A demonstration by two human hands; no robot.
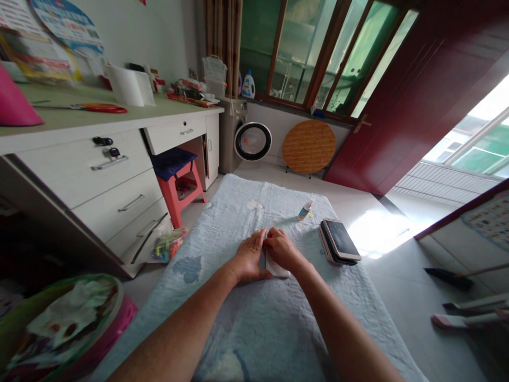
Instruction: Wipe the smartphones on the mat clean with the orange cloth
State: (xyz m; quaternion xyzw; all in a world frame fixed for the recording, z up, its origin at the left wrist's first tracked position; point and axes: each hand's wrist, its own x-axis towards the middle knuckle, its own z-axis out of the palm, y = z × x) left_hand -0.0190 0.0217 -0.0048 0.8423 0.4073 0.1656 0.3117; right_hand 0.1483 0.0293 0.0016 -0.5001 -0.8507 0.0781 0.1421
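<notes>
While low over the blue blanket [238, 329], left hand [249, 258] and right hand [283, 249] both tight around a white object [278, 271].

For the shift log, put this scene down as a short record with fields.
Surface: pale blue quilt on the floor
Left hand: pressed against white flat object
Right hand: over the same object, fingertips meeting the left's
Nearby right: stack of phones, small bottle
Left side: desk drawers, red stool

Small white slab [278, 270] flat on pale-blue blanket [254, 329], half hidden
</notes>
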